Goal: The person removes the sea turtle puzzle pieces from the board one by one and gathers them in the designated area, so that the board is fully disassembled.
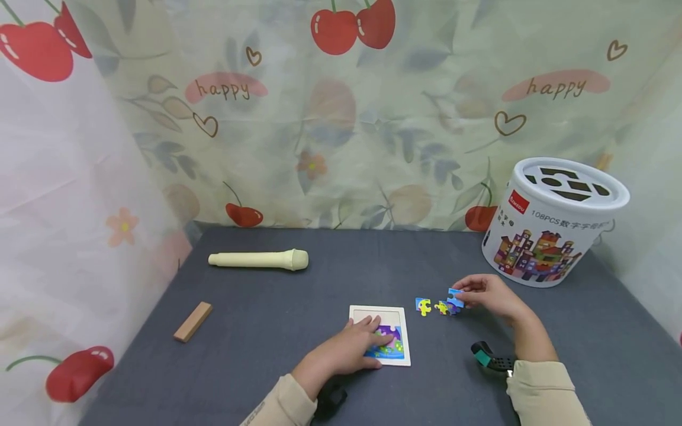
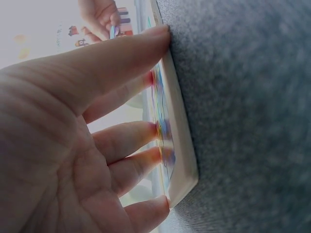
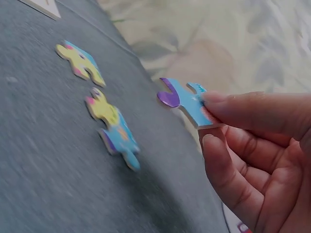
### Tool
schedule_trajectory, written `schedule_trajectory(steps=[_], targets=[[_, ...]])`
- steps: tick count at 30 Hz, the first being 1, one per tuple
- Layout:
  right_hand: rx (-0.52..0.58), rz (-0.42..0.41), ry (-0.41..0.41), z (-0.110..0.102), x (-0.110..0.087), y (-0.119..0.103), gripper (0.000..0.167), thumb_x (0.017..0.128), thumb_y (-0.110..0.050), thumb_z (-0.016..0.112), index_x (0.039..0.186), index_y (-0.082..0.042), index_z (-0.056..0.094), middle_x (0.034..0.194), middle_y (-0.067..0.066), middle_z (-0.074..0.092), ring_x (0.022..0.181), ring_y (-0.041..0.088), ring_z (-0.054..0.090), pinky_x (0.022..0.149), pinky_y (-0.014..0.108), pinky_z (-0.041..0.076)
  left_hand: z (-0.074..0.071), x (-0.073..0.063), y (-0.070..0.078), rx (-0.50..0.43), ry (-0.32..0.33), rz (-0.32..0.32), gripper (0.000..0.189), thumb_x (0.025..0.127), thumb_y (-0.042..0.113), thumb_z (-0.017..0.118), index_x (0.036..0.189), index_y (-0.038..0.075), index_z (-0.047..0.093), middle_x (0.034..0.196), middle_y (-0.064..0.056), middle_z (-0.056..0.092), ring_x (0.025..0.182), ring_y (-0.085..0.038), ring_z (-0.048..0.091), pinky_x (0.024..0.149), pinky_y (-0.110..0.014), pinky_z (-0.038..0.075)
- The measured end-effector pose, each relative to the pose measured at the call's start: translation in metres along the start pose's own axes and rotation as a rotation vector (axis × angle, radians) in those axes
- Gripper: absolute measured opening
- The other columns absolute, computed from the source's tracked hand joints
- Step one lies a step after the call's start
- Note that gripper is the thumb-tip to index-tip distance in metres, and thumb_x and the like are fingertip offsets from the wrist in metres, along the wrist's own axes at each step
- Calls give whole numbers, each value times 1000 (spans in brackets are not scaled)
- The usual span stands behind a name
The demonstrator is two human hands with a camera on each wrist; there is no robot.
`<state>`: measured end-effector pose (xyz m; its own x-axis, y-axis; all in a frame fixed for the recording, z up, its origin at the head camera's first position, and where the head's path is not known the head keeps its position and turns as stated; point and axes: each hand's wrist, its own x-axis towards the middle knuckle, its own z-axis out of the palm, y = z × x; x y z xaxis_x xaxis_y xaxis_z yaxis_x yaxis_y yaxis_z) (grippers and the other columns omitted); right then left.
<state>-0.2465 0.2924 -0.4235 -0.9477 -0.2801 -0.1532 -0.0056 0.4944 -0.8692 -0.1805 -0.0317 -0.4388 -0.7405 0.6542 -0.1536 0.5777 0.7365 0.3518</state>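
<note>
My left hand point(image 1: 346, 349) rests fingers spread on a small wooden jigsaw puzzle tray point(image 1: 407, 349). The tray's lower part carries fitted purple, blue and green pieces point(image 1: 391, 350), partly hidden by the fingers. In the left wrist view, the thumb point(image 2: 155, 41) lies at the tray's edge. My right hand point(image 1: 492, 296) pinches a blue and purple puzzle piece point(image 3: 189, 104) between thumb and fingers, above the table. Two loose pieces lie below it in the right wrist view: a yellow and blue puzzle piece point(image 3: 80, 63) and a yellow, blue and purple puzzle piece point(image 3: 116, 126).
A toy microphone point(image 1: 258, 260) in pale yellow lies at the back left of the dark table point(image 1: 298, 296). Nearer the left edge is a wooden block point(image 1: 193, 322). At the back right stands a white bucket point(image 1: 549, 231) with a slotted lid. Patterned cloth hangs behind.
</note>
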Motion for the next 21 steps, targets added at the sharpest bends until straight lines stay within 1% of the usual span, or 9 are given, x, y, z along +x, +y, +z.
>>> schedule_trajectory(steps=[8, 12, 17, 21], targets=[[-28, 69, 43, -16, -9, 12, 44, 89, -27, 63, 117, 6, 59, 90, -1, 68, 78, 7, 61, 73, 29, 53, -1, -1, 1, -12, -7, 0, 52, 85, 29, 67, 135, 27, 51, 149, -11, 35, 141, -28, 28, 111, -54, 24], [-52, 52, 44, -22, -13, 15, 43, 91, -26, 61, 117, 7, 59, 89, -2, 67, 75, 9, 58, 71, 29, 50, -2, -2, 2, -15, -7, 8, 52, 85, 28, 67, 135, 26, 51, 149, -12, 35, 140, -29, 28, 111, -55, 24], [-48, 73, 23, -25, -15, 21, 42, 91, -25, 60, 117, 8, 59, 87, -3, 67, 74, 8, 57, 69, 26, 50, -2, -2, 1, -16, -5, 13, 52, 86, 29, 67, 135, 26, 51, 149, -12, 35, 140, -29, 28, 111, -55, 24], [-39, 88, 6, -24, -14, 27, 42, 91, -25, 61, 117, 7, 59, 89, -4, 67, 73, 8, 57, 68, 25, 51, -1, -1, 0, -16, 0, 13, 52, 86, 28, 67, 135, 26, 51, 149, -12, 35, 140, -29, 28, 111, -55, 24]])
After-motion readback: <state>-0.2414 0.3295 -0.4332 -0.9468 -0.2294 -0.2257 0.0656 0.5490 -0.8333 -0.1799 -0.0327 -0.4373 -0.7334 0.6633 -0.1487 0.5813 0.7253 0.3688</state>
